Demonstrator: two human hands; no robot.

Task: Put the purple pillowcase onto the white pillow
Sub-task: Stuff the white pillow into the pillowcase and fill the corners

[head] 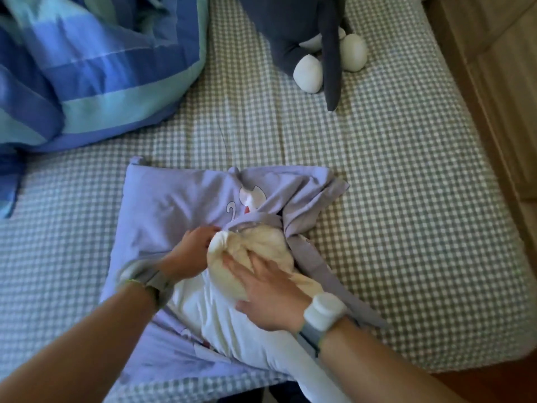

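the purple pillowcase (174, 205) lies spread on the checked bed sheet (392, 199), near the front edge of the bed, with a white cat print showing near its middle. its right part is bunched and twisted into folds, and a strip of it trails down along the right side of the white pillow (255, 257). the pillow's far end is pushed into the rumpled opening of the pillowcase, while most of the pillow's body lies uncovered, running back toward the person on top of the lower part of the case.

the left hand (191, 251) has its fingers closed on the edge of the pillowcase just beside the pillow's gathered corner, gripping the cloth there. the right hand (270, 292) lies flat and open on top of the pillow, fingers spread and pressing into the stuffing, holding nothing. each wrist carries a grey band; the one on the right wrist bears a white wrist device (324, 311).

farther back on the bed, a blue and teal striped duvet (96, 62) is heaped at the left, well apart from the pillow. a dark grey plush toy (308, 33) with white feet sits at the back, right of the duvet. a wooden bed frame (494, 82) runs along the right edge.
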